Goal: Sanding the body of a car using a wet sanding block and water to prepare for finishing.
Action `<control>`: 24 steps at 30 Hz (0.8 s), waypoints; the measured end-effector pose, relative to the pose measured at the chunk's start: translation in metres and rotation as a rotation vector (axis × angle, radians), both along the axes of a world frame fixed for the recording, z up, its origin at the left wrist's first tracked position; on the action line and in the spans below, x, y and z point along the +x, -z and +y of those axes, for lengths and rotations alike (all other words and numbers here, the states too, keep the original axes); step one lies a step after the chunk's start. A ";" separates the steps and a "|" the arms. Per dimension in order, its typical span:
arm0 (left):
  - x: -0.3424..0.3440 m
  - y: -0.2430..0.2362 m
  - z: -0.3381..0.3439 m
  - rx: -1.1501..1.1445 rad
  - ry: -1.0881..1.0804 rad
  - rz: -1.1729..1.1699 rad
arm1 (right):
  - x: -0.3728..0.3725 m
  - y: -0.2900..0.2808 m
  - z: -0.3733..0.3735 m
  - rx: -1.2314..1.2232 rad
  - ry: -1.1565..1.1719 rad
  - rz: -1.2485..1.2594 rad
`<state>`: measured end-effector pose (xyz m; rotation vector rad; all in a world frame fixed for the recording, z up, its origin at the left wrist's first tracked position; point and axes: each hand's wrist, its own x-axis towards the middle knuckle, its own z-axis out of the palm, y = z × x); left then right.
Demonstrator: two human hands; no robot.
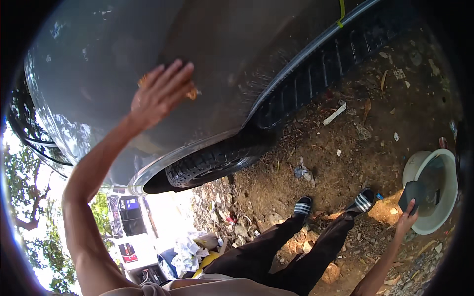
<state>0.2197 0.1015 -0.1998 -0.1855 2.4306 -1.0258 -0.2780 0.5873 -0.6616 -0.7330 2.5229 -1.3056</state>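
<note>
My left hand [160,101] lies with its fingers stretched over an orange-brown piece [192,93], pressing it to the dark grey body panel [207,59] of a car. Only the piece's ends show past the fingers, so I cannot tell its kind. Down at the right, my right hand [408,217] grips a dark grey flat piece [414,193] by its lower end. That flat piece overlaps the near side of a pale round basin [447,207] with murky water in it. Wet-looking marks streak the panel near its lower edge.
Below the panel sits a black tyre [212,167], with a dark ribbed side step [323,69] to its right. Stones and litter cover the dirt ground [345,153]. My sandalled feet stand near the basin. White papers [186,253] are heaped at lower left.
</note>
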 end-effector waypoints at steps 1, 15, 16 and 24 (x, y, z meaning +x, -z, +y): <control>0.031 0.011 0.013 0.038 0.003 -0.035 | -0.012 0.014 0.021 0.111 -0.045 -0.121; -0.212 0.191 -0.083 0.071 0.326 0.051 | -0.149 0.027 0.091 0.461 -0.067 0.141; -0.263 0.206 -0.096 0.047 0.365 0.163 | -0.158 0.044 0.090 0.347 -0.151 0.329; -0.528 0.336 0.151 1.007 0.190 0.509 | -0.167 0.145 0.093 0.941 -0.176 -0.095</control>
